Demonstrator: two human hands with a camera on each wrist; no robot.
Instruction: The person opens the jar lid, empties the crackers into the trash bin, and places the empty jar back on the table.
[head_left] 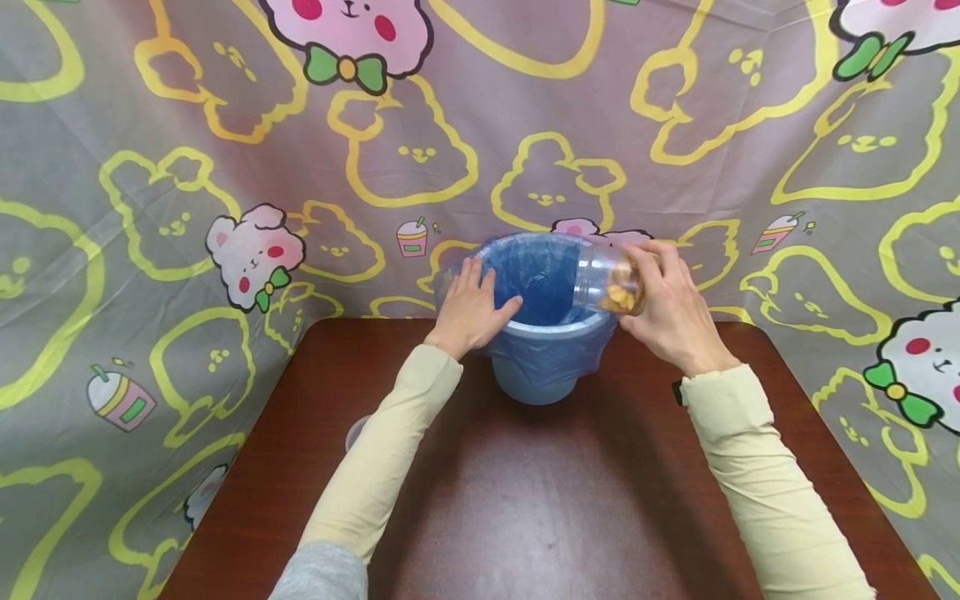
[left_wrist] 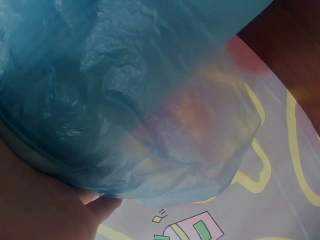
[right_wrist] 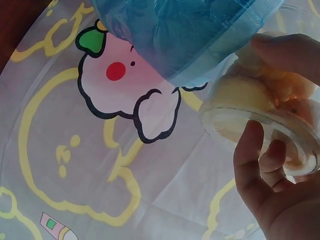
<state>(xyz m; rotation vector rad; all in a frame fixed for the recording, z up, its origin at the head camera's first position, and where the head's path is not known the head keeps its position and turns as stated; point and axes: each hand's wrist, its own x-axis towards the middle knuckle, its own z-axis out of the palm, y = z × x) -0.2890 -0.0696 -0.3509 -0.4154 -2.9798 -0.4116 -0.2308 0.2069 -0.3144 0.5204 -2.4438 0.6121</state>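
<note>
A light blue trash can (head_left: 534, 379), lined with a thin blue plastic bag (head_left: 536, 271), stands at the table's far side. My left hand (head_left: 471, 312) rests on its left rim with the fingers extended over the bag. On the other side, my right hand (head_left: 671, 310) grips a clear plastic jar (head_left: 591, 277) near its base. The jar lies tipped sideways, its mouth over the can's opening. Yellow-orange pieces (head_left: 621, 293) sit toward the jar's bottom. In the right wrist view, curled fingers (right_wrist: 250, 155) touch the jar's base.
A brown wooden table (head_left: 525, 500) lies beneath. A small clear round item (head_left: 356, 432), partly hidden by the left forearm, is on its left side. Patterned grey cloth (head_left: 480, 108) hangs close behind the trash can and along both sides.
</note>
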